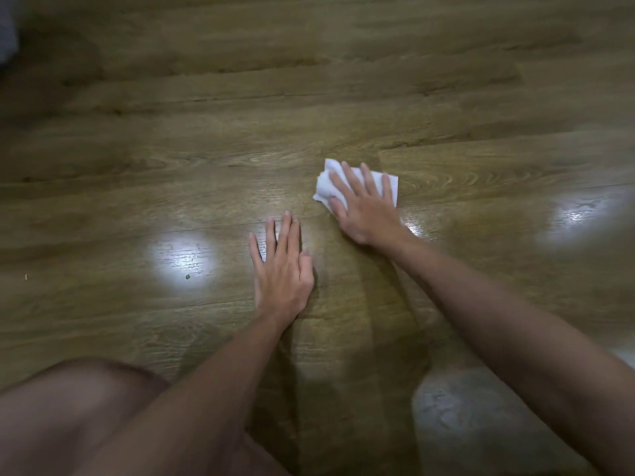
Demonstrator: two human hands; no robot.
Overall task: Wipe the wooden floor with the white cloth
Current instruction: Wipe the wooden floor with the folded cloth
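Note:
A white cloth (pixel 326 182), folded and crumpled, lies on the wooden floor (pixel 240 139) right of centre. My right hand (pixel 362 206) presses flat on the cloth with its fingers straight and spread, covering most of it. My left hand (pixel 283 266) rests flat on the bare floor, fingers straight, a short way to the left of and nearer than the cloth. It touches no cloth.
Bright light reflections sit on the glossy boards at the left (pixel 182 259) and far right (pixel 577 214). A small dark speck (pixel 187 277) lies in the left reflection. My knee (pixel 79 400) fills the bottom left corner. A grey object (pixel 7 32) shows at the top left edge.

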